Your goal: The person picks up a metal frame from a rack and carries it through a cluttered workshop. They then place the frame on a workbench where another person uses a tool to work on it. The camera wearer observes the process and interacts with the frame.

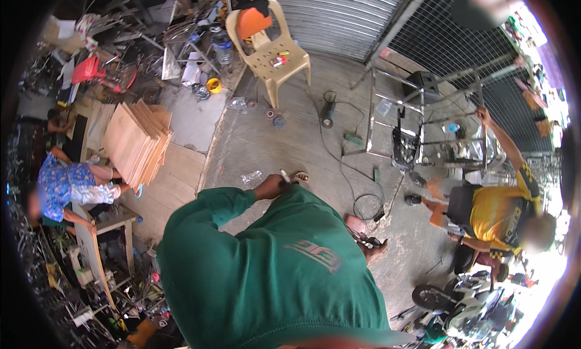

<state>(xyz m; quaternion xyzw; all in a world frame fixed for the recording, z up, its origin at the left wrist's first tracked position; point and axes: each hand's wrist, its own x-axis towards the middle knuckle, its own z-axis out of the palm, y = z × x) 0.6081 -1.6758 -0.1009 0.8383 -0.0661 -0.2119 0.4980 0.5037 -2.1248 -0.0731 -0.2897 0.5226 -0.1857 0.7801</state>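
My left hand is closed round a slim white stick, which looks like a marker; it is held in front of my green-clad body above a sandalled foot. At my right side, my right hand shows only in part, its fingers bent round a dark, shiny object whose kind I cannot make out. A pinkish block-like thing appears just beyond that hand. My green top hides both forearms for the most part.
An angle grinder lies on the concrete with its cord looping right. A beige plastic chair stands ahead; a metal frame is at right, beside a person in yellow. Leftward are stacked wooden sheets and another person.
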